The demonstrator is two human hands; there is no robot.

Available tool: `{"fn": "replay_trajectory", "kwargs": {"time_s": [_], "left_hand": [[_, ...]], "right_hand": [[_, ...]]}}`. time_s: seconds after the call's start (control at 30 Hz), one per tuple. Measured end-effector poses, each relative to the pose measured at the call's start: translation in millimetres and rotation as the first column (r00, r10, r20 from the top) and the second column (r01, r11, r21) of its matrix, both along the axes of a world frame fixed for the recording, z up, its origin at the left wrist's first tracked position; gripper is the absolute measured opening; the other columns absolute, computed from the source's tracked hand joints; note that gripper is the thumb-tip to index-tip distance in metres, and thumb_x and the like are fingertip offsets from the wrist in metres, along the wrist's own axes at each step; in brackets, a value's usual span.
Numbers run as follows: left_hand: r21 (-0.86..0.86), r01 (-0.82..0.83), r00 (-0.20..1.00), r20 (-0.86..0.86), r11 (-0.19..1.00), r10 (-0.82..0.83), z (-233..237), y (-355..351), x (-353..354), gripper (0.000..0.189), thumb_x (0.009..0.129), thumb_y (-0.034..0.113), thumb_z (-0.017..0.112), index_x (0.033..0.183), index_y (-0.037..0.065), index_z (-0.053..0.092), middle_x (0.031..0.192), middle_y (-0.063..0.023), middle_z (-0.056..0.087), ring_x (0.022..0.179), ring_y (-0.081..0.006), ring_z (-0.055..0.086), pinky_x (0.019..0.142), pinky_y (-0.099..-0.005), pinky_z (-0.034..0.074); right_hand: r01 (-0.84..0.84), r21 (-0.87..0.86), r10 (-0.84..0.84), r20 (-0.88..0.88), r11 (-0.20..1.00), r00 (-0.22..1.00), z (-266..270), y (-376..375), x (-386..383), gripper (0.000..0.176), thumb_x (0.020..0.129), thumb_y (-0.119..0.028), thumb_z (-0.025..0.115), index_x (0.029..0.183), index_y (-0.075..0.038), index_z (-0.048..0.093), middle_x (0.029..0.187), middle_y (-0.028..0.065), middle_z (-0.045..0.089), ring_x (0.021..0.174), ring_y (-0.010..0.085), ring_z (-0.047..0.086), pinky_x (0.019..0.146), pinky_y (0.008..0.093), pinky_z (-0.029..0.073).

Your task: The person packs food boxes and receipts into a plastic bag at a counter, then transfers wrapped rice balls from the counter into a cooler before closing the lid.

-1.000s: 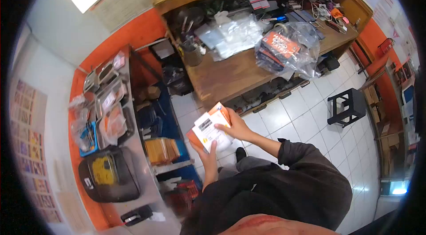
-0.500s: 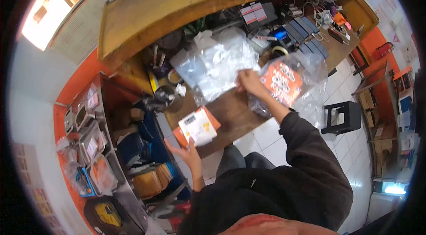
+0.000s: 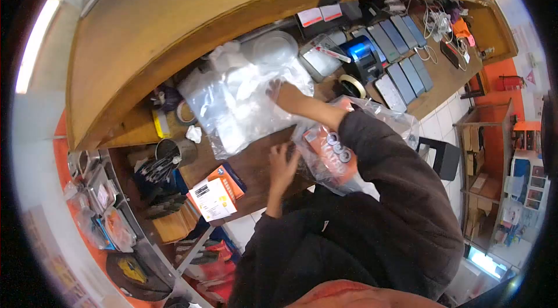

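My right hand [image 3: 286,97] rests on a stack of clear plastic bags [image 3: 244,101] on the wooden desk [image 3: 250,159]; its fingertips blur into the shiny plastic. Near the desk's front edge, my left hand [image 3: 283,167] hangs with its fingers apart, holding nothing, just left of an orange printed package [image 3: 331,154] inside a clear plastic bag. To the left, a white printed label sheet [image 3: 214,198] lies over an orange and blue packet [image 3: 231,181] at the desk's edge.
Rows of dark phone-like devices [image 3: 389,37] lie at the back right, beside a blue and black device [image 3: 363,55] and a tape roll [image 3: 352,85]. A metal cup [image 3: 183,151] stands at left. A black stool [image 3: 439,158] is at right, under a raised wooden shelf [image 3: 192,23].
The view has turned and moved closer. My left hand has left the label sheet and moved right, toward the orange package. My right hand has moved left onto the plastic bags.
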State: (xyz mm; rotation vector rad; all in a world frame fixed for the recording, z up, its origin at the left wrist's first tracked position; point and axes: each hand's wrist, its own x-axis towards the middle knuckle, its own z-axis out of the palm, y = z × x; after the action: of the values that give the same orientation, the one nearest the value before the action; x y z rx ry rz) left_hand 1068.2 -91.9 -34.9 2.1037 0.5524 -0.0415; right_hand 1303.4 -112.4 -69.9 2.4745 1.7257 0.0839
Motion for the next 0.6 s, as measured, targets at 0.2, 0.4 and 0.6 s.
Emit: {"fn": "replay_trajectory", "kwargs": {"time_s": [0.2, 0.4, 0.6], "left_hand": [[-0.611, 0.192, 0.963, -0.031, 0.768, -0.266, 9, 14, 88, 0.042, 0.09, 0.032, 0.06, 0.121, 0.005, 0.051, 0.124, -0.0192, 0.053, 0.121, -0.0318, 0.047, 0.097, -0.0372, 0.039], [-0.642, 0.407, 0.892, 0.128, 0.65, -0.433, 20, -3, 97, 0.072, 0.085, 0.028, 0.067, 0.141, 0.001, 0.029, 0.14, -0.0172, 0.04, 0.129, -0.0259, 0.038, 0.107, -0.0332, 0.03], [-0.596, 0.251, 0.957, 0.036, 0.763, -0.287, 15, -29, 24, 0.069, 0.089, 0.025, 0.059, 0.143, -0.001, 0.024, 0.145, -0.0171, 0.031, 0.135, -0.0249, 0.028, 0.111, -0.0359, 0.023]], "right_hand": [[0.196, 0.379, 0.131, -0.684, 0.904, 0.717, 188, -147, -35, 0.023, 0.081, -0.016, 0.064, 0.099, -0.001, 0.062, 0.103, 0.0144, 0.059, 0.1, 0.0305, 0.056, 0.088, 0.0391, 0.044], [0.959, 0.04, -0.625, -0.751, 0.28, 0.214, 143, -333, -64, 0.042, 0.098, -0.039, 0.046, 0.093, 0.001, 0.059, 0.086, 0.0123, 0.056, 0.082, 0.018, 0.052, 0.072, 0.0324, 0.043], [0.922, -0.345, -0.07, -0.938, 0.174, -0.338, 63, -320, -164, 0.06, 0.097, -0.045, 0.043, 0.14, -0.005, 0.03, 0.136, 0.0167, 0.042, 0.121, 0.024, 0.046, 0.099, 0.0355, 0.04]]}}
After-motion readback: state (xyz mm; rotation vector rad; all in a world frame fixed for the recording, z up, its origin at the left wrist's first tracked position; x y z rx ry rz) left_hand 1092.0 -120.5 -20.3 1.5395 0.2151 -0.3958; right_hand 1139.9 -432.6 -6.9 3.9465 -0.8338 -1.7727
